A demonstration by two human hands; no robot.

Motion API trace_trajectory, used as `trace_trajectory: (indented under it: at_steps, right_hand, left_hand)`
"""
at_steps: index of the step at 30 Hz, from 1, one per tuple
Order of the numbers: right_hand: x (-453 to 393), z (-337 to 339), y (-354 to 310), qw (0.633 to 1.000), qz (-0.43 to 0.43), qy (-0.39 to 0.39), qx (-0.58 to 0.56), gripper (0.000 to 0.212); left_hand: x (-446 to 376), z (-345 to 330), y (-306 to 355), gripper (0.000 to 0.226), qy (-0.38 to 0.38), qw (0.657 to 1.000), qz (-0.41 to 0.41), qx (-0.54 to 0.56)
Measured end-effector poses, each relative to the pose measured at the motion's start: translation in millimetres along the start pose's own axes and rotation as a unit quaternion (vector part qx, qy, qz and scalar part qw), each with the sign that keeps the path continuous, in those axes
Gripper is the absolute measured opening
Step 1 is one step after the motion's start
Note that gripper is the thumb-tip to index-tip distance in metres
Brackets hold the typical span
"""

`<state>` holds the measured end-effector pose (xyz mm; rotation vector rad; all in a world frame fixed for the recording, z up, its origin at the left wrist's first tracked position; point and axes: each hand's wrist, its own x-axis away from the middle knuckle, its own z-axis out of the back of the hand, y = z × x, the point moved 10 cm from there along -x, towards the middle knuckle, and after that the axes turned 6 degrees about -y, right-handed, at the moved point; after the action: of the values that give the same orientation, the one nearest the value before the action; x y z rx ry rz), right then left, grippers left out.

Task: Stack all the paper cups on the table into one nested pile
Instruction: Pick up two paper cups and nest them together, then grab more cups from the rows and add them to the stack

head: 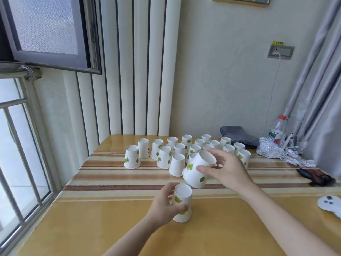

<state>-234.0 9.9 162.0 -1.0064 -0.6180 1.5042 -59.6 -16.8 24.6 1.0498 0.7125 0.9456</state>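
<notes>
Several white paper cups with green leaf prints [164,157] stand upside down in rows across the far half of the table [103,228]. Nearer to me, my left hand [163,205] grips one upside-down cup [182,202] that rests on the table. My right hand [227,169] holds another cup [198,169] in the air, tilted, its wide mouth down and to the left. That mouth hangs just above and to the right of the base of the cup in my left hand.
At the back right lie a grey cloth [238,135], crumpled foil [278,152] and a plastic bottle [277,131]. A dark object [315,176] and a white controller [330,204] sit by the right edge. A window with bars [16,145] runs along the left.
</notes>
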Motion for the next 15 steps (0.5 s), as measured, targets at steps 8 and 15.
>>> trace_trajectory:
  at_steps: [8, 15]
  right_hand:
    - [5.7, -45.9, 6.3, 0.996, -0.008, -0.058, 0.071, 0.059]
    - [7.6, -82.3, 37.5, 0.991, -0.031, -0.114, 0.066, 0.054]
  left_hand:
    - [14.2, 67.2, -27.6, 0.077, -0.017, 0.998, 0.029, 0.059]
    - [-5.7, 193.7, -57.8, 0.064, 0.252, 0.963, 0.084, 0.046]
